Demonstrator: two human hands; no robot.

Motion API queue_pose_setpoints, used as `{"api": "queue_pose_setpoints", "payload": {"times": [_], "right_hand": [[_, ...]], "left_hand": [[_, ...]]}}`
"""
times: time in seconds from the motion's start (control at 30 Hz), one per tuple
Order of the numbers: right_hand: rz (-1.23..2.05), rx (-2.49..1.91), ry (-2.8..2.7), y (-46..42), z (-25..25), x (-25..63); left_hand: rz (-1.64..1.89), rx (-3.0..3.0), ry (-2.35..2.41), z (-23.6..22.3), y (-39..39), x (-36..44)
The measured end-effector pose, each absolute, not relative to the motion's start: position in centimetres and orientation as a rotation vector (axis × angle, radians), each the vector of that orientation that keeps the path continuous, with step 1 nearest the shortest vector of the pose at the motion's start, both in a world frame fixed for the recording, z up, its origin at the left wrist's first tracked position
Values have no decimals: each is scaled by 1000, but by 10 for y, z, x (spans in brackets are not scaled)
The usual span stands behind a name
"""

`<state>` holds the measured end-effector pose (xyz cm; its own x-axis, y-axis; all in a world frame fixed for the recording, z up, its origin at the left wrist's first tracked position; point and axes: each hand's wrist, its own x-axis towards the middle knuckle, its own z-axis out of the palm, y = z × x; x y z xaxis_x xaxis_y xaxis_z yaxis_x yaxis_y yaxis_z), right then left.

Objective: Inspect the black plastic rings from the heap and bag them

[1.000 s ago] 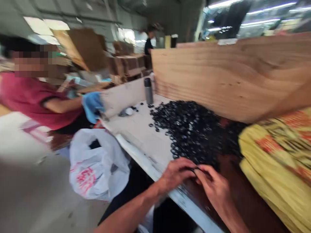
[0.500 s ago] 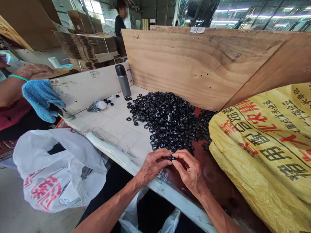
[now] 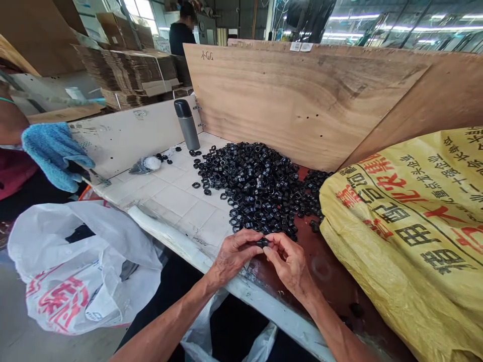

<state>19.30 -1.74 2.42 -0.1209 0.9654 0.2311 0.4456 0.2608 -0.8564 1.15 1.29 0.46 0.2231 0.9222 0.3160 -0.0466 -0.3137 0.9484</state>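
Note:
A heap of small black rings lies on the tiled worktable, against a plywood board. My left hand and my right hand meet at the near edge of the heap. Both pinch one small black ring between their fingertips, just above the table's front edge.
A yellow printed sack fills the right side. A grey flask stands at the back, a small clear bag beside it. A white plastic bag hangs at the left. Another person's arm with a blue cloth is at far left.
The view swung right and steadied after the blurred first frame. My hands stay together at the heap's near edge, still pinching a ring.

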Motion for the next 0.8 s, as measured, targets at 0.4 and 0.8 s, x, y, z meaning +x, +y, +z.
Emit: {"api": "queue_pose_setpoints", "payload": {"times": [0.4,0.8], "right_hand": [[885,-1323,-1673,-17,27,193],[693,-1328,-1690,-16,24,192]], "left_hand": [[1291,1629,712,-7,14,10],[1235,1593,740,-4,14,11]]}}
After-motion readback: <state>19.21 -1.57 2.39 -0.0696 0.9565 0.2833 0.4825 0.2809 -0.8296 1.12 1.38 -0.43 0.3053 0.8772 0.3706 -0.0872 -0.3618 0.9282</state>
